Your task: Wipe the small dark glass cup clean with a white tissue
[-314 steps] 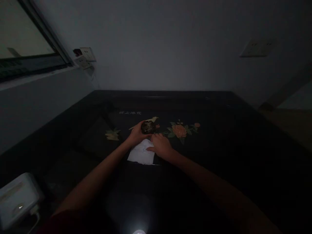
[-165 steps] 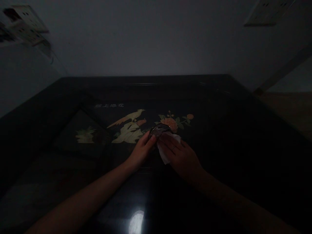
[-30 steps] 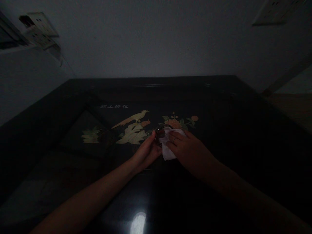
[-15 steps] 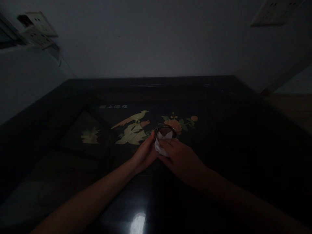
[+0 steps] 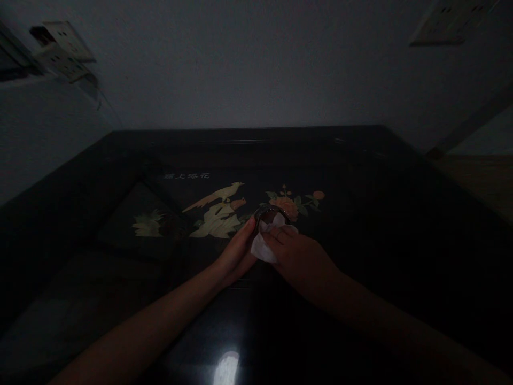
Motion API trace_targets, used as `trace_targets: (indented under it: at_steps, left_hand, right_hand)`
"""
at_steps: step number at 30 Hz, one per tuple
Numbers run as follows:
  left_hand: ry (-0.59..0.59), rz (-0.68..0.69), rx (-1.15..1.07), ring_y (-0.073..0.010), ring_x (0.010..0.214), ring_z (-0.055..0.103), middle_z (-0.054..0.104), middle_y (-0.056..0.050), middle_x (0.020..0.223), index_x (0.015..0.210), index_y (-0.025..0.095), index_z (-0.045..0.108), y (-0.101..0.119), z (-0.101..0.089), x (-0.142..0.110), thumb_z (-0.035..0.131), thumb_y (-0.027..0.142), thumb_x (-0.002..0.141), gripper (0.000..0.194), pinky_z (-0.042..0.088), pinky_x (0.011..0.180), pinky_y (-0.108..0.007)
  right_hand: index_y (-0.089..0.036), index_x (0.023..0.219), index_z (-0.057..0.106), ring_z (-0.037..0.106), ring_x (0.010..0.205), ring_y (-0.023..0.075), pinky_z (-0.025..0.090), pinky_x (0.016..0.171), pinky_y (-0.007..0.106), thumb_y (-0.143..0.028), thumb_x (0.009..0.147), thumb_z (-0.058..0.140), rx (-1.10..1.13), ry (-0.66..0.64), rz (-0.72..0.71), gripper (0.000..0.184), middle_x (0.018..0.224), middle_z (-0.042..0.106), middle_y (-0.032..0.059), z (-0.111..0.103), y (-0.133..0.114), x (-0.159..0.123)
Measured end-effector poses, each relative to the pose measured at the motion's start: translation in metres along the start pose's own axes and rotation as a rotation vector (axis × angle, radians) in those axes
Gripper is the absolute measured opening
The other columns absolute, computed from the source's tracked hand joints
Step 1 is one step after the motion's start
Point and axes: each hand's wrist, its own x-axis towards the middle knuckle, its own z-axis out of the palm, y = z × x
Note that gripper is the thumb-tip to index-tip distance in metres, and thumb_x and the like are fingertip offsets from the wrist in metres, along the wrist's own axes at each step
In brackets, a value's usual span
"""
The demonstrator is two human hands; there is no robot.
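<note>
In the dim light my left hand (image 5: 237, 255) grips the left side of a small dark round dish (image 5: 272, 209) with a shiny rim, its thumb up near the edge. Whether it is a bowl or an ashtray I cannot tell. My right hand (image 5: 301, 261), with a ring on one finger, pinches a crumpled white tissue (image 5: 263, 250). The fingers press the tissue into the dish's opening, and a loose corner hangs over the near side. Both hands hide the lower part of the dish.
Beneath lies a glossy black table (image 5: 344, 321) decorated with a pale bird (image 5: 220, 195), orange flowers (image 5: 285, 206) and light characters. A grey wall (image 5: 248, 69) rises behind it. Wall sockets (image 5: 66, 53) are at upper left, and another socket plate (image 5: 444, 24) is at upper right.
My right hand has shifted slightly with the tissue, which now spreads lower and also shows beyond the fingers on the right. My left hand and the dish stay nearly in place.
</note>
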Motion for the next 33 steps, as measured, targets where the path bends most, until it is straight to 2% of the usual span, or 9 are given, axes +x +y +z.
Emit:
trace_targets:
  at_steps: [3, 7, 13, 16, 19, 24, 28, 30, 33]
  left_hand:
    - [-0.054, 0.017, -0.017, -0.0218, 0.107, 0.06, 0.068, -0.01, 0.108, 0.106, 0.014, 0.067, -0.002, 0.0, 0.002, 0.055, 0.033, 0.089, 0.028, 0.044, 0.093, -0.032]
    - [-0.062, 0.003, 0.009, -0.0227, 0.105, 0.06, 0.067, -0.01, 0.111, 0.106, 0.015, 0.067, -0.001, 0.001, 0.001, 0.059, 0.035, 0.085, 0.029, 0.046, 0.09, -0.033]
    - [-0.024, -0.02, 0.006, -0.024, 0.109, 0.058, 0.067, -0.011, 0.11, 0.102, 0.014, 0.068, 0.0, 0.004, 0.001, 0.062, 0.036, 0.083, 0.03, 0.045, 0.092, -0.033]
    - [0.014, -0.033, -0.012, -0.0241, 0.11, 0.058, 0.067, -0.012, 0.11, 0.103, 0.012, 0.067, 0.002, 0.006, 0.001, 0.058, 0.033, 0.086, 0.029, 0.043, 0.095, -0.034]
    - [0.04, -0.048, -0.007, -0.0233, 0.109, 0.059, 0.068, -0.011, 0.109, 0.106, 0.012, 0.066, 0.004, 0.008, -0.002, 0.052, 0.031, 0.09, 0.029, 0.042, 0.097, -0.034]
    - [0.069, -0.08, 0.006, -0.0228, 0.104, 0.063, 0.069, -0.011, 0.107, 0.116, 0.013, 0.062, 0.006, 0.009, -0.004, 0.046, 0.034, 0.093, 0.035, 0.044, 0.096, -0.034]
    - [0.112, -0.058, 0.02, -0.0216, 0.099, 0.065, 0.071, -0.01, 0.1, 0.12, 0.014, 0.06, 0.004, 0.007, -0.003, 0.044, 0.035, 0.094, 0.037, 0.045, 0.093, -0.031]
    - [0.128, -0.06, 0.025, -0.0207, 0.097, 0.065, 0.071, -0.01, 0.098, 0.12, 0.014, 0.06, 0.003, 0.007, -0.004, 0.042, 0.034, 0.095, 0.037, 0.046, 0.092, -0.03]
    - [0.111, -0.088, 0.006, -0.0204, 0.098, 0.065, 0.07, -0.01, 0.102, 0.12, 0.015, 0.059, 0.005, 0.009, -0.005, 0.04, 0.033, 0.096, 0.036, 0.045, 0.093, -0.031]
  right_hand:
    - [-0.01, 0.12, 0.06, 0.057, 0.113, 0.0286, 0.053, 0.086, 0.043, -0.008, 0.089, 0.044, -0.131, 0.025, -0.003, 0.034, 0.12, 0.065, 0.0157, -0.002, 0.001, -0.002]
    - [-0.009, 0.118, 0.062, 0.051, 0.123, 0.0279, 0.047, 0.096, 0.047, -0.006, 0.089, 0.043, -0.24, 0.099, -0.005, 0.034, 0.126, 0.062, 0.0166, 0.001, 0.003, -0.005]
    - [-0.012, 0.112, 0.065, 0.056, 0.116, 0.0271, 0.053, 0.087, 0.041, -0.007, 0.088, 0.047, -0.207, 0.073, -0.006, 0.031, 0.12, 0.066, 0.0153, 0.003, 0.004, -0.004]
    - [-0.012, 0.116, 0.062, 0.058, 0.11, 0.026, 0.053, 0.086, 0.039, -0.011, 0.089, 0.048, -0.126, 0.04, 0.006, 0.031, 0.117, 0.066, 0.0144, 0.002, 0.002, -0.003]
    - [-0.007, 0.125, 0.055, 0.055, 0.113, 0.029, 0.052, 0.088, 0.041, -0.019, 0.088, 0.053, -0.001, -0.004, 0.025, 0.039, 0.12, 0.063, 0.0175, 0.001, -0.001, -0.002]
    - [-0.007, 0.132, 0.045, 0.047, 0.123, 0.0301, 0.043, 0.101, 0.047, -0.026, 0.086, 0.058, 0.418, 0.006, 0.07, 0.052, 0.132, 0.052, 0.0203, 0.0, -0.008, -0.003]
    - [-0.011, 0.133, 0.04, 0.048, 0.123, 0.0255, 0.044, 0.1, 0.041, -0.021, 0.085, 0.057, 0.725, 0.068, 0.088, 0.052, 0.132, 0.051, 0.0171, 0.003, -0.013, -0.003]
    - [-0.012, 0.134, 0.039, 0.049, 0.122, 0.0248, 0.044, 0.1, 0.04, -0.019, 0.084, 0.057, 0.783, 0.091, 0.102, 0.054, 0.132, 0.051, 0.0162, 0.005, -0.014, -0.003]
    - [-0.013, 0.134, 0.04, 0.05, 0.121, 0.0256, 0.045, 0.099, 0.043, -0.019, 0.085, 0.055, 0.734, 0.113, 0.117, 0.051, 0.13, 0.053, 0.0162, 0.008, -0.011, -0.003]
